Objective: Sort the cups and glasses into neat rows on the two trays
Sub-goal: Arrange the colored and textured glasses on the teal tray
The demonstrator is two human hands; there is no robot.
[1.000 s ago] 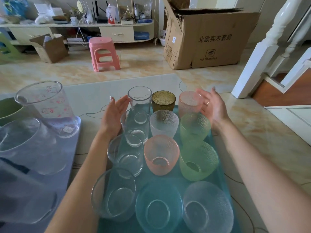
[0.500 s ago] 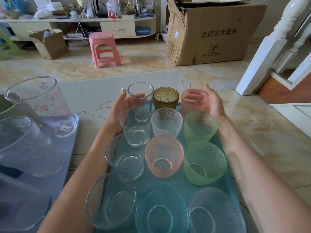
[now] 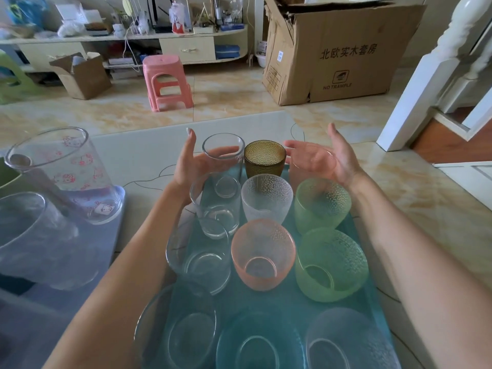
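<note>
Your one head camera looked forward and down from close above the teal tray [image 3: 277, 302] on the table [image 3: 138, 153]; it faced the cardboard box [image 3: 343, 51] across the floor [image 3: 231, 97]; its wide lens bent the edges.

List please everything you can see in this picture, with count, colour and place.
Teal plastic tray: one, centre.
Clear smooth glasses: four, tray's left column.
Amber dimpled glass: one, far row.
Pink dimpled cups: two, one mid-tray, one behind right hand.
Frosted clear cup: one, centre.
Green dimpled cups: two, right column.
Near-row cups: teal and frosted.
Cartoon-print glass: one, left tray.
Pink stool: floor.
Cardboard box: large, floor.
Left hand, right hand: open, holding nothing.
</note>
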